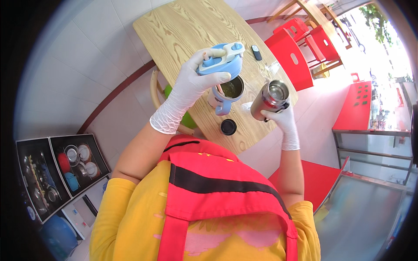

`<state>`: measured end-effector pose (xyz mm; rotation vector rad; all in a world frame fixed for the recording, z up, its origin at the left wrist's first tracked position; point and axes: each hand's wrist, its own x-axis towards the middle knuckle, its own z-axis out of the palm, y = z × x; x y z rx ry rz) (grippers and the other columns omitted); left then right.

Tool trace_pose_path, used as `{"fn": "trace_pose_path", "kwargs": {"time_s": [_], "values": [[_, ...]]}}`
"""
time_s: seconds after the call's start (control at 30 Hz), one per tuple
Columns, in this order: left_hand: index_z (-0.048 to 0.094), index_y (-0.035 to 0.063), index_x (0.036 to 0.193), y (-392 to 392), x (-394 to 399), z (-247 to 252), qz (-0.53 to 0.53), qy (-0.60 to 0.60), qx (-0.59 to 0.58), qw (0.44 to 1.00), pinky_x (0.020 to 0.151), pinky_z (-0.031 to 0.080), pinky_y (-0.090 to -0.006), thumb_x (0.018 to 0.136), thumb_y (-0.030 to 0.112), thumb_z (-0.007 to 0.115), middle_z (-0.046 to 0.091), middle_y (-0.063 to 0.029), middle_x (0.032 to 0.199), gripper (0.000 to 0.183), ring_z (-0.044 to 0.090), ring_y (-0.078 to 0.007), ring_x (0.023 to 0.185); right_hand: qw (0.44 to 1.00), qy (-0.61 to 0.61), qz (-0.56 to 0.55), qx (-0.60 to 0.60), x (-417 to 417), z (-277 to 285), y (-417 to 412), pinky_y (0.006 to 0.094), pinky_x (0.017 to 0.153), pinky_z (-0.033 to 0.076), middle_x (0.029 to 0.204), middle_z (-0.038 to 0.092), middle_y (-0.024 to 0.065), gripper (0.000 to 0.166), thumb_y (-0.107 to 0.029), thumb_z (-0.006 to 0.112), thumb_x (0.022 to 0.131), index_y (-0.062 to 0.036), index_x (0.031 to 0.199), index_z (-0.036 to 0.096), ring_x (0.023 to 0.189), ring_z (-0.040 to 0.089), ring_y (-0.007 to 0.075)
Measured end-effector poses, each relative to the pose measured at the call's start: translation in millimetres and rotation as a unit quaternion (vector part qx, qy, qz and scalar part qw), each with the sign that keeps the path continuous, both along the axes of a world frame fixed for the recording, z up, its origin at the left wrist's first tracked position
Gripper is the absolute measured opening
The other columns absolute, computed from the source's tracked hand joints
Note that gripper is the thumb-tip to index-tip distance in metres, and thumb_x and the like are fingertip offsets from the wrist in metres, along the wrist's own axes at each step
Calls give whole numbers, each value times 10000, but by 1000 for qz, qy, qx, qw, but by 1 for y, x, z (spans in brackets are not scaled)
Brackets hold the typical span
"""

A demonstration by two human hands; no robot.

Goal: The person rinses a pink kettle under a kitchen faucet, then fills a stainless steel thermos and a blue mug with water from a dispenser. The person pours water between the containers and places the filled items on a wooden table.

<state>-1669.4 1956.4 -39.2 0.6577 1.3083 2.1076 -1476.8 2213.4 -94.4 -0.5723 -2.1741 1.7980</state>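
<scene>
My left hand (192, 76), in a white glove, grips a light-blue and cream lid (230, 67) over the open mouth of a blue-handled tumbler mug (215, 100). A pinkish straw (220, 89) dips into the mug, where dark greenish liquid (232, 88) shows. Also gloved, my right hand (284, 119) is closed around a stainless-steel vacuum flask (263, 102). The flask leans a little and its top is uncovered, with bare metal visible inside the mouth. On the wooden table (192, 36), nearer to me, rests a round black cap (228, 127).
A small dark remote control (256, 53) and clear plastic wrap (272, 68) lie on the table. Red chairs (290, 60) stand beyond its right edge. A wooden chair (155, 84) is at the left. Dish racks (80, 160) stand low on the far left.
</scene>
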Motion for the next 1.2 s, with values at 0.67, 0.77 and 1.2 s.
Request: {"fn": "trace_pose_path", "kwargs": {"time_s": [0.67, 0.77, 1.2], "values": [[527, -14, 1230, 13, 19, 10, 94, 32, -47, 994, 830, 557, -326, 753, 73, 758, 583, -135, 1145, 536, 616, -202, 1022, 925, 17, -335, 178, 53, -92, -70, 379, 1018, 393, 1252, 516, 159, 874, -183, 848, 677, 15, 1381, 369, 1193, 498, 267], [527, -8, 1236, 17, 31, 22, 116, 25, -57, 991, 858, 547, -329, 755, 72, 752, 571, -131, 1173, 537, 603, -201, 1057, 993, 43, -97, 50, 56, -77, -112, 378, 974, 423, 1177, 567, 159, 671, -191, 811, 721, 14, 1273, 490, 1113, 549, 284], [552, 27, 1223, 3, 70, 49, 211, 110, -65, 969, 951, 509, -369, 708, 44, 793, 541, -102, 1258, 569, 579, -218, 1134, 966, 53, -21, -253, -40, -62, -143, 236, 581, 410, 733, 537, -9, 108, -63, 635, 831, -9, 865, 548, 660, 477, 53]]}}
